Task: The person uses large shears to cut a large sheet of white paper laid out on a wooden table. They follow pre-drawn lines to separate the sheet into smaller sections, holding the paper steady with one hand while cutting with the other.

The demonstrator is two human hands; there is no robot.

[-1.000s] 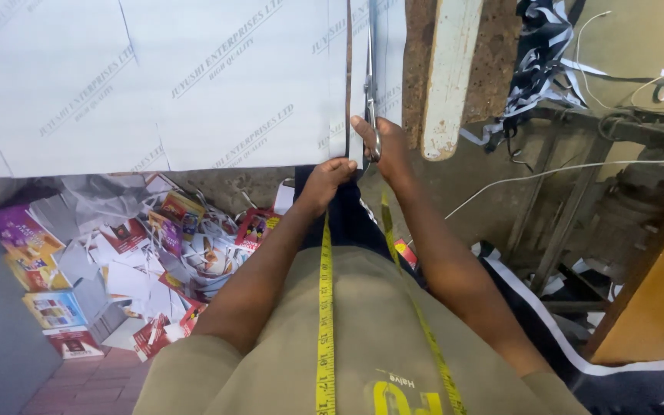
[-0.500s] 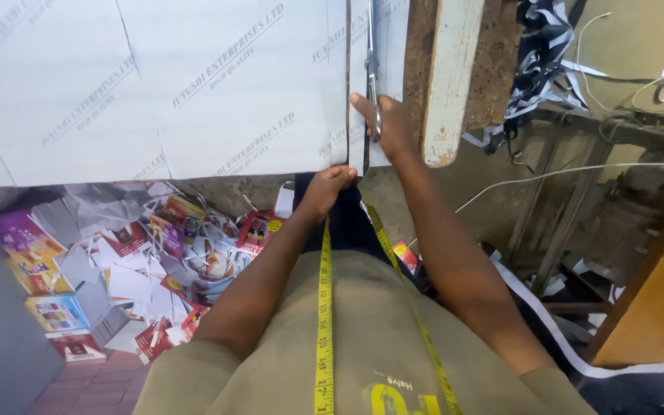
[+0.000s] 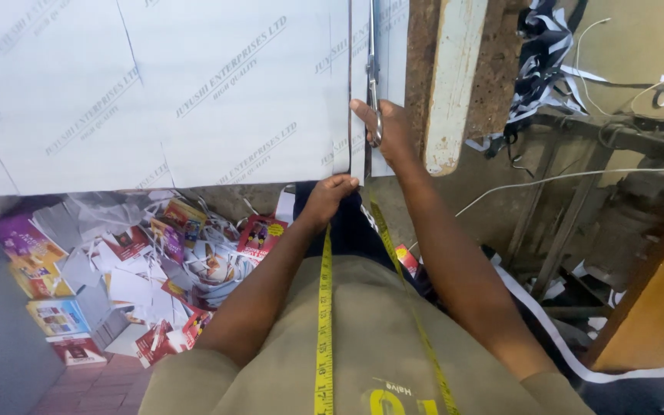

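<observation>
A large white printed sheet (image 3: 178,92) lies over the work surface and hangs past its near edge. My right hand (image 3: 386,131) is shut on metal scissors (image 3: 372,69) whose blades run up along a straight cut in the sheet. To the right of the cut is a narrow white strip (image 3: 390,31). My left hand (image 3: 332,196) pinches the sheet's near edge right at the bottom of the cut. A yellow measuring tape (image 3: 324,323) hangs down my chest.
A worn wooden plank (image 3: 455,77) stands right of the sheet. Colourful paper scraps and cartons (image 3: 155,261) are heaped on the floor at the left. White strips and black offcuts (image 3: 547,54) hang at the upper right, above a metal frame (image 3: 624,138).
My right hand and the scissors have travelled further up the sheet, lengthening the cut. My left hand has stayed at the near edge.
</observation>
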